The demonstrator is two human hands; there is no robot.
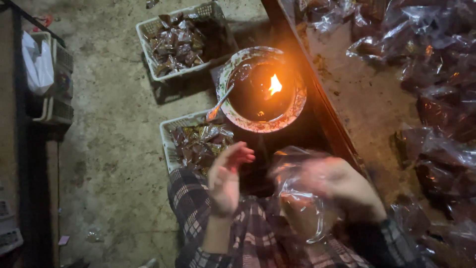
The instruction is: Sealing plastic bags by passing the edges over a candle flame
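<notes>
Head view: my left hand is raised with fingers loosely spread and holding nothing, while my right hand, at 3 o'clock from it, grips a clear plastic bag over my lap, kept close to the flame at 12 o'clock in its bowl, presumably for sealing. Motion blur hides my right fingers, so I cannot tell how they pinch; filled packets lie in two baskets at 11 o'clock.

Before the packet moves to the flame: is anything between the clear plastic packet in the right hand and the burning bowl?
Nothing visible. The clear plastic packet sits in the blurred right hand, with open dark space up to the round flame bowl. The left hand is off to the side, open.
</notes>
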